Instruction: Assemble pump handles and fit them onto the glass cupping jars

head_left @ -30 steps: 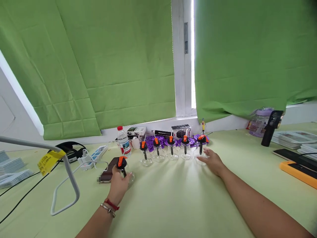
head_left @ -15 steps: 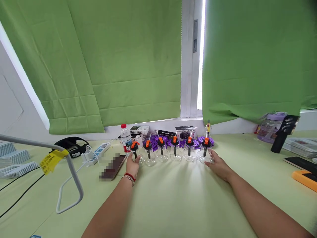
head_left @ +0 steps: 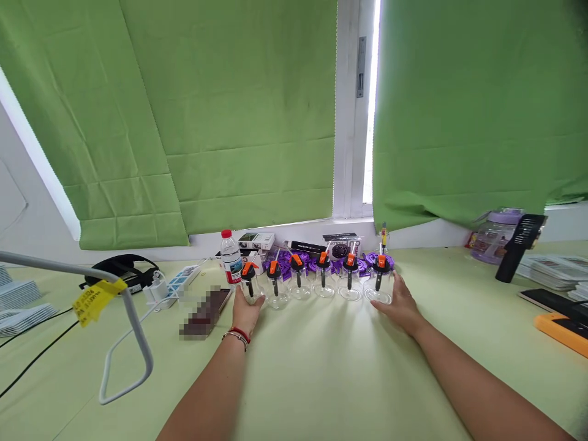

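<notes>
Several clear glass jars with black lids and orange flip tops stand upright in a row across the table. My left hand (head_left: pixel 247 313) is around the lower part of the leftmost jar (head_left: pixel 250 285), its thumb across the front. At the other end, my right hand (head_left: pixel 400 306) curves round the lower right side of the rightmost jar (head_left: pixel 378 288), thumb at the front of its base. Fingers behind both jars are partly hidden. Between the hands, the middle jars, such as this glass jar (head_left: pixel 323 283), are untouched.
Behind the row lie purple coiled items (head_left: pixel 285 264), small boxes (head_left: pixel 342 246) and a red-capped water bottle (head_left: pixel 231 260). To the left are a phone (head_left: pixel 209 313), a power strip (head_left: pixel 184 278) and a white metal frame (head_left: pixel 138 331). A purple-lidded jug (head_left: pixel 498 237) and handheld fan (head_left: pixel 517 251) stand right.
My left thumb has moved right across the front of the leftmost jar. The right hand's thumb sits slightly lower at the rightmost jar's base. The view has shifted a little.
</notes>
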The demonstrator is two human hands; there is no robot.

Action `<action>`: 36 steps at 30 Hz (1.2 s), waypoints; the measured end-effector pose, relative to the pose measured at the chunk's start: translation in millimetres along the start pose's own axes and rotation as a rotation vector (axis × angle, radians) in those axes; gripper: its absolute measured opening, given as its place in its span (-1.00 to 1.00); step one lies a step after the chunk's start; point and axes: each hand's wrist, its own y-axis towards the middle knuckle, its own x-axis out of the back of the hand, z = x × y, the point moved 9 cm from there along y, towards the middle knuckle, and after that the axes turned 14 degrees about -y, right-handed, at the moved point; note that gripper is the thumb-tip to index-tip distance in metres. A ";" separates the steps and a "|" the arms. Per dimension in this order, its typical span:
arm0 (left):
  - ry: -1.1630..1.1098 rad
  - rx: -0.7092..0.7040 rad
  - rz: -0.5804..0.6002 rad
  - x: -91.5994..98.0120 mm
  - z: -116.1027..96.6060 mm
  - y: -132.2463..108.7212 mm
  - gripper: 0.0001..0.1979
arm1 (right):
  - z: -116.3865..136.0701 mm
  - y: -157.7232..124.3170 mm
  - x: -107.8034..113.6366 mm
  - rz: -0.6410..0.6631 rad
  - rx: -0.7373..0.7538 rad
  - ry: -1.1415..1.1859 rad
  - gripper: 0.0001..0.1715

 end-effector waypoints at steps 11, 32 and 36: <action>0.174 -0.039 -0.122 21.7 -9.6 1.9 -0.33 | 71.3 -39.8 67.5 -0.523 0.301 -0.141 0.04; -0.463 0.071 0.453 -2.4 -97.1 -52.0 -0.74 | 180.6 -96.1 28.6 0.166 0.599 0.348 -0.66; -0.882 0.375 1.004 -49.8 -115.6 -118.0 -0.62 | 185.4 -98.4 -21.4 0.671 0.047 0.887 -0.42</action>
